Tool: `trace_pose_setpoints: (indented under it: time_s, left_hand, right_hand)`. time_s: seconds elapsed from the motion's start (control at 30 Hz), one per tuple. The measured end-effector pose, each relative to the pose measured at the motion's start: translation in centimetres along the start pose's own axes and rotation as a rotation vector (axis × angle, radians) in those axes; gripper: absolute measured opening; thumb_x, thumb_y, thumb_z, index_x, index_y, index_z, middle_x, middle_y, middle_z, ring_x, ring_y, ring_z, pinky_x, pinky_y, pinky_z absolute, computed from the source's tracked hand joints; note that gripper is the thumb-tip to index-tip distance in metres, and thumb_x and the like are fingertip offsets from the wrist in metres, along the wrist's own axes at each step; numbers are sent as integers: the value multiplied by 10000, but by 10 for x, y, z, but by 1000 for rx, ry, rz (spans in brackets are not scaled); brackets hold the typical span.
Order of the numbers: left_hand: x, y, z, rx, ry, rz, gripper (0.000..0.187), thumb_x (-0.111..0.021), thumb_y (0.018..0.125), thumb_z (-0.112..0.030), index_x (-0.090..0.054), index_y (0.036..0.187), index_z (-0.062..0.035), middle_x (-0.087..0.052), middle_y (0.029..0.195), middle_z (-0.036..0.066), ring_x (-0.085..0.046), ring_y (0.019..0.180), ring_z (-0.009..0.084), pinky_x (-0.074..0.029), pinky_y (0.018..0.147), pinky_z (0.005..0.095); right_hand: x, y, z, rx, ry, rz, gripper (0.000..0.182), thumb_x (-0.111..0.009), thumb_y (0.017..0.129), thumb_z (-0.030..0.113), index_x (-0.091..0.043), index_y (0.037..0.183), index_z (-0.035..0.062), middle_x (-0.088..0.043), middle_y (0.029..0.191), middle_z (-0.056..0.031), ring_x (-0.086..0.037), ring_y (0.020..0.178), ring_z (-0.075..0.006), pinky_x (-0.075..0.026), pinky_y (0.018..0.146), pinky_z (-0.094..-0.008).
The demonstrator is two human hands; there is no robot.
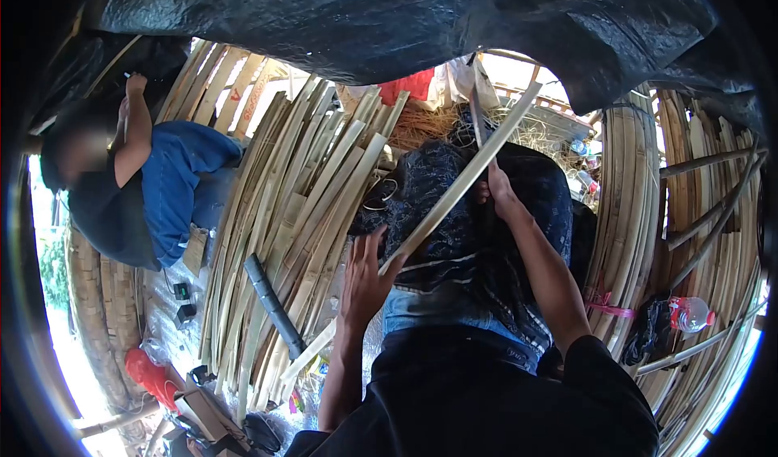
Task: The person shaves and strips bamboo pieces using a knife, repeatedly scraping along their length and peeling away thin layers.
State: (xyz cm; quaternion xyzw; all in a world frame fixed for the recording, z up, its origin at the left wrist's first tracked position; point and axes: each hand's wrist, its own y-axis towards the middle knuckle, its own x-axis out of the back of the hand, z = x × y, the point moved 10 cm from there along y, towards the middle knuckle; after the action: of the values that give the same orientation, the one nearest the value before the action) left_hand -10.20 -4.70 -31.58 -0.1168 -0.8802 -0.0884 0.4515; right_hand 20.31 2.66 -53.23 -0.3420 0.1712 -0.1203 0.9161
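A long pale bamboo strip (470,173) runs slantwise across my lap, from the upper right down past my left wrist. My left hand (362,283) lies at this strip with fingers stretched and the thumb apart, and the strip passes beneath the hand. My right hand (498,190) is closed around the handle of a long-bladed knife (477,115), its blade pointing away from me and crossing the strip. The handle is hidden in the fist. Dark patterned cloth (429,177) covers my legs under the strip.
A heap of bamboo strips (284,206) lies on my left, with a dark grey tube (274,307) on it. Tied bamboo strips (628,206) stand at right, near a plastic bottle (691,314). Another person (174,181) sits at left. Black sheeting (389,19) hangs overhead.
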Motion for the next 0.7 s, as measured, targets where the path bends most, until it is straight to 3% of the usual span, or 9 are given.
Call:
trace_pose_setpoints:
  time_s: [0.03, 0.07, 0.13, 0.17, 0.27, 0.3, 0.47, 0.57, 0.7]
  left_hand:
    - [-5, 12, -6, -5, -3, 5, 533, -769, 957, -324, -581, 1386, -70, -650, 1181, 181, -651, 1097, 387, -515, 940, 497]
    - [-12, 25, -14, -22, -51, 47, 520, -770, 958, -318, -587, 1379, -73, -656, 1169, 179, -654, 1092, 380, -520, 937, 486]
    - [-28, 45, -30, -57, -148, 128, 494, -772, 960, -307, -597, 1363, -79, -669, 1145, 175, -661, 1083, 364, -531, 930, 466]
    - [-32, 53, -36, -64, -99, 95, 456, -776, 956, -310, -616, 1317, -80, -682, 1102, 156, -670, 1038, 343, -542, 883, 469]
    - [-54, 64, -24, -45, 9, 76, 404, -778, 953, -308, -630, 1251, -79, -680, 1072, 146, -675, 971, 337, -544, 847, 472]
    - [-59, 67, -18, -42, -33, 74, 340, -767, 960, -311, -629, 1166, -78, -667, 1036, 151, -672, 924, 352, -542, 821, 482]
    - [-56, 66, -17, -15, 42, 65, 288, -706, 997, -305, -593, 1126, -74, -642, 1052, 180, -683, 948, 418, -551, 781, 524]
    - [-55, 67, -6, 60, 55, 38, 248, -618, 1046, -294, -567, 1153, -77, -653, 1084, 227, -676, 920, 479, -562, 757, 565]
    - [-56, 71, -1, 91, 37, 33, 270, -579, 1065, -331, -560, 1151, -76, -708, 1054, 250, -693, 928, 482, -563, 766, 576]
  right_hand:
    - [-2, 3, 1, 38, -58, 48, 773, -344, 1030, 790, -550, 755, 98, -395, 612, 19, -410, 510, -137, -395, 501, -332]
    - [-2, 0, 4, 40, -56, 41, 773, -344, 1030, 790, -550, 755, 98, -395, 612, 19, -410, 510, -137, -395, 501, -332]
    - [-4, -3, 5, 43, -72, 38, 883, -342, 1024, 801, -670, 832, 4, -401, 622, 17, -413, 520, -138, -400, 511, -330]
    - [-2, -6, 7, 66, -73, 7, 947, -357, 1012, 813, -718, 951, -61, -410, 626, 13, -417, 525, -141, -404, 514, -327]
    - [6, -13, 18, 101, -30, -51, 944, -368, 1001, 825, -711, 921, -51, -421, 620, 7, -422, 524, -139, -411, 513, -332]
    - [8, -14, 22, 110, -29, -56, 944, -368, 1001, 825, -711, 921, -51, -421, 620, 7, -422, 524, -139, -411, 513, -332]
    - [28, -12, 33, 202, 49, -200, 948, -368, 996, 830, -709, 918, -52, -412, 567, 16, -419, 487, -134, -405, 483, -334]
    - [18, -27, 57, 338, 15, -179, 877, -352, 1036, 773, -671, 869, -27, -400, 540, 20, -406, 439, -122, -370, 430, -311]
    - [-14, -60, 74, 472, -79, -107, 738, -359, 1108, 630, -634, 835, 2, -444, 544, 1, -429, 435, -107, -364, 419, -295]
